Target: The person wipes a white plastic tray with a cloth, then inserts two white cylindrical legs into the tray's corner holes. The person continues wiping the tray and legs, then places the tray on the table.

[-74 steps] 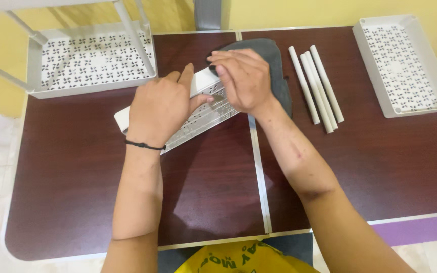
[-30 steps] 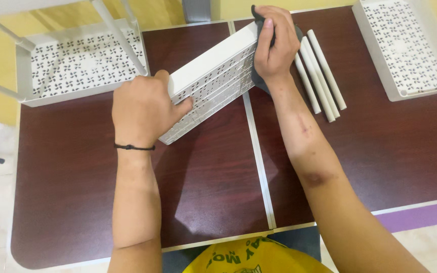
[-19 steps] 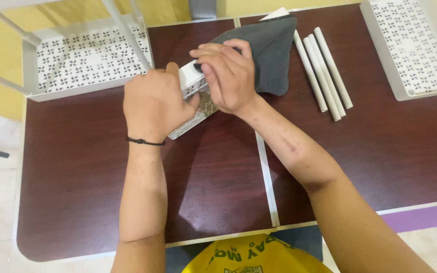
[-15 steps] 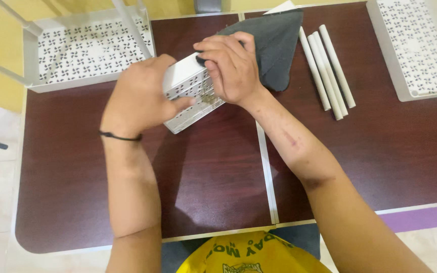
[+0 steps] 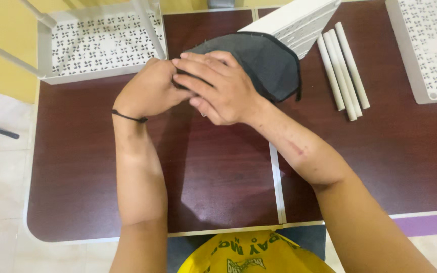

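Two hands now together, left hand (image 5: 150, 93) and right hand (image 5: 218, 86) gripping dark cloth (image 5: 264, 60), white panel (image 5: 299, 20) released.

The cloth (image 5: 264, 63) looks matt, dark grey fabric. The desk (image 5: 218, 172) is glossy dark wood-look laminate. The 3 tubes (image 5: 342, 71) and tray (image 5: 299, 23) look smooth white plastic.

Dark grey cloth (image 5: 264, 60) — white perforated tray (image 5: 299, 23), maroon table (image 5: 218, 177).

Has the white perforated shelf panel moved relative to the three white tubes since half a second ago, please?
Yes. The white perforated shelf panel now lies up at the table's far edge beside the three white tubes; earlier it was left of them, between both hands.
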